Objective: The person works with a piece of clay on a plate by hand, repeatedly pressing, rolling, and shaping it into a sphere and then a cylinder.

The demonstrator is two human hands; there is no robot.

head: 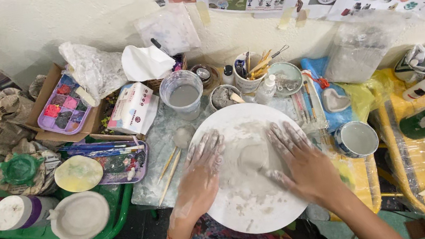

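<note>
At the frame's centre I see both hands spread flat, grasping nothing: left hand (201, 168) and right hand (297, 158), clay-smeared, rest on the round white board (249, 210), flanking a small flattened grey clay lump (253, 157) between them.

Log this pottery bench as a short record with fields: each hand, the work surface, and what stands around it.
left hand: flat on the round white board, fingers spread, smeared with clay
right hand: flat on the board, thumb toward the clay lump
clay lump: small, grey, between the two hands
behind board: plastic cup of grey water, pot of tools
left: paint palette, green tray
right: white mug
</note>
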